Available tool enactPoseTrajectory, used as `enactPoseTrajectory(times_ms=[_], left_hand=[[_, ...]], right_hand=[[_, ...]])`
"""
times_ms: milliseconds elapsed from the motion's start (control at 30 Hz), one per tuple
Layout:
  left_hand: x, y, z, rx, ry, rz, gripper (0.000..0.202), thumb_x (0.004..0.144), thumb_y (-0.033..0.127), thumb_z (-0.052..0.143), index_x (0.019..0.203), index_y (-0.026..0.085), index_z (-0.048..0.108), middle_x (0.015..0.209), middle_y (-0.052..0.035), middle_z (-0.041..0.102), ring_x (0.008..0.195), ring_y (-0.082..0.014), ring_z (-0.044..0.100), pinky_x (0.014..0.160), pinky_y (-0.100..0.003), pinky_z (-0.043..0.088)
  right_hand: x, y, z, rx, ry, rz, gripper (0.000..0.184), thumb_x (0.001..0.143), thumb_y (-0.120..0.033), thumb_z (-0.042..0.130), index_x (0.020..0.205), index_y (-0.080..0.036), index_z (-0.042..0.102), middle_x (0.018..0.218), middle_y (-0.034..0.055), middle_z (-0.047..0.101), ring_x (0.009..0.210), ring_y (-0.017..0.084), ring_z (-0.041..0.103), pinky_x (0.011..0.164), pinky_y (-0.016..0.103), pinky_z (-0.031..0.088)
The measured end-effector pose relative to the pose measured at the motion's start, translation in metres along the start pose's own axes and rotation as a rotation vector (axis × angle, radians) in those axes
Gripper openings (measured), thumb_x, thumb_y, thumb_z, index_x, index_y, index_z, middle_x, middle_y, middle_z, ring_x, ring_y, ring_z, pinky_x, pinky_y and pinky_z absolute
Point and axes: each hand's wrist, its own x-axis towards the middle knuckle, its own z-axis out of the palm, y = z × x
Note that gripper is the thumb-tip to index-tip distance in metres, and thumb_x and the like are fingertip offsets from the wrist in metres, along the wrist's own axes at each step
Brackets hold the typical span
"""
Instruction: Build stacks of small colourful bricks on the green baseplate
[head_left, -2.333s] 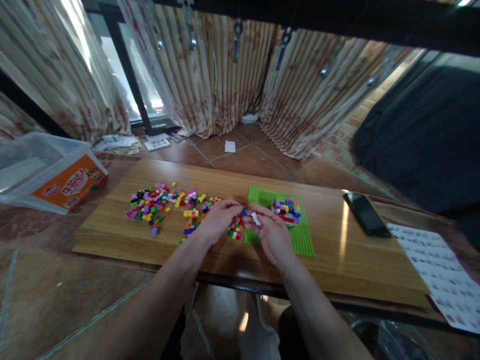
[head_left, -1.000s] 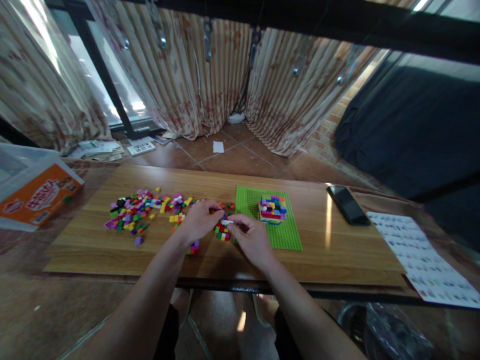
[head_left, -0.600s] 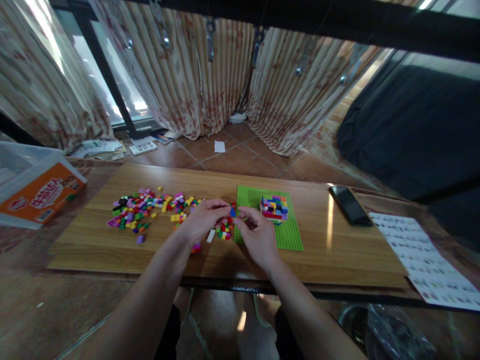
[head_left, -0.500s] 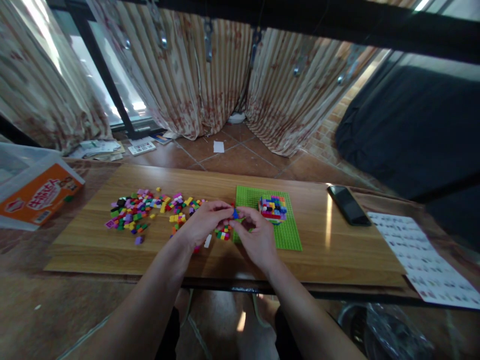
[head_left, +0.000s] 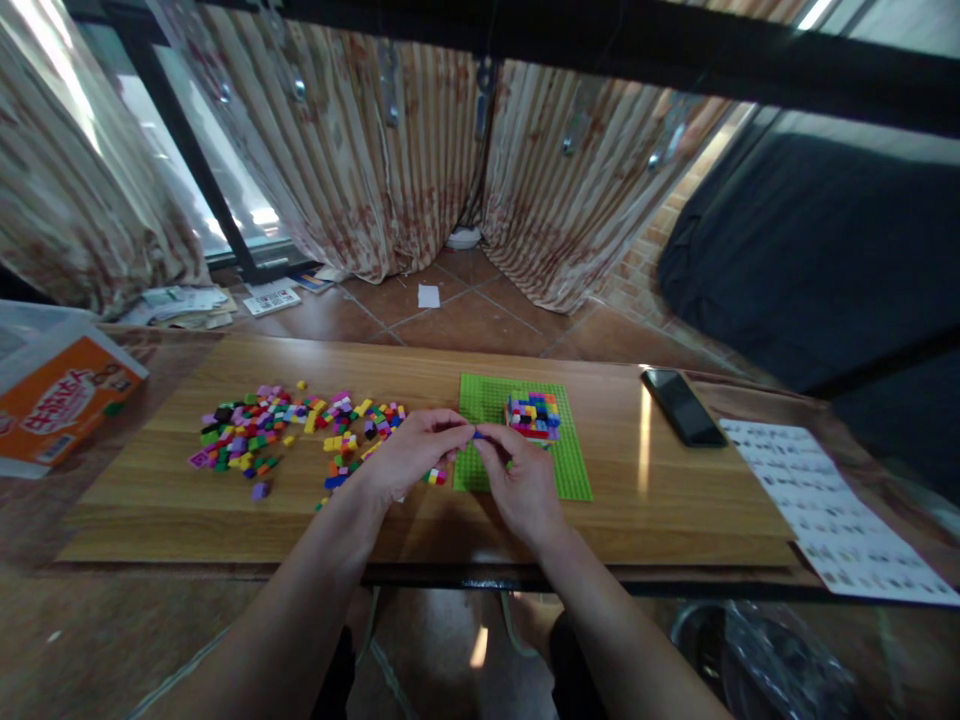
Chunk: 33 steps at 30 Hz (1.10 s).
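A small blue brick [head_left: 478,434], mostly covered by fingertips, is pinched between both hands above the left part of the green baseplate [head_left: 574,470]. My left hand [head_left: 421,450] is closed on it from the left, over the edge of the loose bricks. From the right, my right hand [head_left: 523,475] grips it with thumb and forefinger. Just beyond the right hand, a multicoloured block of joined bricks [head_left: 534,416] stands on the baseplate. Loose bricks [head_left: 251,425] of many colours lie spread to the left, some hidden behind my left hand.
A clear plastic box [head_left: 64,385] with an orange label stands at the far left. On the right lie a black phone [head_left: 682,408] and a white printed sheet [head_left: 832,510]. The wooden board's front edge [head_left: 315,572] runs close to my forearms.
The view has shifted slightly, so the table items sit further left. Both hands have drawn closer together around the blue brick, and less of it shows.
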Motion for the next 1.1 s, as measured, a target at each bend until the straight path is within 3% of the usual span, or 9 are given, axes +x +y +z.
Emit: enactPoseTrajectory(times_ms=[200, 333, 467, 733, 1100], left_hand=[[0.002, 0.006, 0.016, 0.056, 0.000, -0.007, 0.026, 0.071, 0.040, 0.065, 0.074, 0.015, 0.060, 0.054, 0.0056, 0.046, 0.047, -0.0063, 0.038, 0.045, -0.020, 0.026], [0.006, 0.009, 0.027, 0.055, 0.016, 0.010, 0.027, 0.072, 0.041, 0.063, 0.066, 0.015, 0.056, 0.055, 0.0048, 0.047, 0.047, -0.0055, 0.037, 0.045, -0.020, 0.025], [0.014, 0.003, 0.033, 0.060, 0.073, 0.031, 0.024, 0.073, 0.038, 0.061, 0.072, 0.014, 0.059, 0.056, 0.0043, 0.049, 0.047, -0.0056, 0.036, 0.045, -0.020, 0.024], [0.020, -0.003, 0.042, 0.126, 0.075, 0.054, 0.021, 0.072, 0.035, 0.060, 0.076, 0.014, 0.064, 0.056, 0.0045, 0.049, 0.048, -0.0070, 0.038, 0.047, -0.021, 0.027], [0.021, -0.005, 0.040, 0.153, 0.051, 0.055, 0.021, 0.073, 0.034, 0.060, 0.077, 0.014, 0.065, 0.056, 0.0053, 0.049, 0.049, -0.0075, 0.039, 0.048, -0.021, 0.028]], right_hand=[[0.001, 0.007, -0.021, -0.075, 0.062, -0.079, 0.018, 0.089, -0.028, 0.054, 0.096, -0.026, 0.071, 0.095, 0.0049, 0.068, 0.087, 0.018, 0.063, 0.079, 0.033, 0.051], [0.011, 0.026, -0.049, -0.101, 0.266, -0.021, 0.015, 0.084, -0.032, 0.060, 0.088, -0.027, 0.073, 0.099, 0.0049, 0.064, 0.091, 0.020, 0.061, 0.082, 0.037, 0.051], [0.019, 0.049, -0.066, -0.173, 0.296, 0.033, 0.015, 0.081, -0.035, 0.063, 0.085, -0.025, 0.074, 0.100, 0.0059, 0.062, 0.096, 0.022, 0.059, 0.087, 0.041, 0.048], [0.022, 0.059, -0.060, -0.156, 0.256, 0.010, 0.015, 0.081, -0.036, 0.064, 0.084, -0.027, 0.075, 0.104, 0.0057, 0.060, 0.098, 0.021, 0.057, 0.088, 0.040, 0.048], [0.022, 0.061, -0.061, -0.223, 0.238, -0.016, 0.013, 0.082, -0.033, 0.064, 0.082, -0.027, 0.075, 0.103, 0.0061, 0.060, 0.098, 0.022, 0.056, 0.087, 0.041, 0.047]])
